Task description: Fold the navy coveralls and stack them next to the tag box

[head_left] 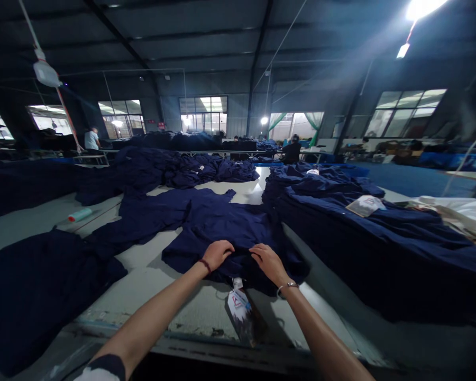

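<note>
- Head view: my left hand and right hand, fingers curled, touched the navy garment on the table; I could not confirm a pinch.
- Risk: dragging the navy garment could have snagged the tag near the table edge.

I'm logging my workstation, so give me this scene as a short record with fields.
Hands: left hand and right hand side by side with a gap, both touching the navy garment; grip unclear
Garment: spread on the pale tabletop, somewhat wrinkled
Tag: printed hang tag at the garment's near edge
Thread: teal thread spool on its side, left of the garment
Right side: large navy fabric pile, another tag on top
</note>
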A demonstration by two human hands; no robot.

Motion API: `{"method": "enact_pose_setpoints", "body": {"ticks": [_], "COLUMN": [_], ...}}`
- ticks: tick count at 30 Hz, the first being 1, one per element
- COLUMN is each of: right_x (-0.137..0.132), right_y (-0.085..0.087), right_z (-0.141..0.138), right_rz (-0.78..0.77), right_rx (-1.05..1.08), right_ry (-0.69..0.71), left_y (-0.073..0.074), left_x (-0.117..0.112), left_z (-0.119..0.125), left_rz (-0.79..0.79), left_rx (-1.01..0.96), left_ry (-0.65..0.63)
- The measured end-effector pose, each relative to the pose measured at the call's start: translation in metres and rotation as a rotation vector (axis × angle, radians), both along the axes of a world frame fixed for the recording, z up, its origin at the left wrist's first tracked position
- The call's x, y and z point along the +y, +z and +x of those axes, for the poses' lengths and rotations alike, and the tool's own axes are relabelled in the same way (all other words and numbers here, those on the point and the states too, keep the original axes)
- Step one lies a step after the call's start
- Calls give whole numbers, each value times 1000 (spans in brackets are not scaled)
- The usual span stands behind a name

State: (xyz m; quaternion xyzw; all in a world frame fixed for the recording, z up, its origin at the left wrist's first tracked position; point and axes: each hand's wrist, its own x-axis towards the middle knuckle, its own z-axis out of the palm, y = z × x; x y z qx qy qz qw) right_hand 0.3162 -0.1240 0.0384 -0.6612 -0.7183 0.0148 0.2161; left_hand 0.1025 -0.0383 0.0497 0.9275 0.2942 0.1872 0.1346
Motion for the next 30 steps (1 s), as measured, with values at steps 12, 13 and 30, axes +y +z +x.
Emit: {"method": "enact_pose_setpoints", "body": {"ticks": [12, 13, 30], "right_x": [-12, -16, 60], "right_y": [-11, -9, -27], "right_z": [-3, -4, 1], "right_rz": [-466, -477, -281], "right_rx": [-63, -48, -131], "right_ry": [63, 84, -56], "left_y": [-18, -18, -37], "left_x": [4, 1, 60], "left_z": [-24, -28, -8], "left_rz": [-242, -245, -109], "left_rx": [481, 482, 352], "left_ry": [-98, -104, 135]}}
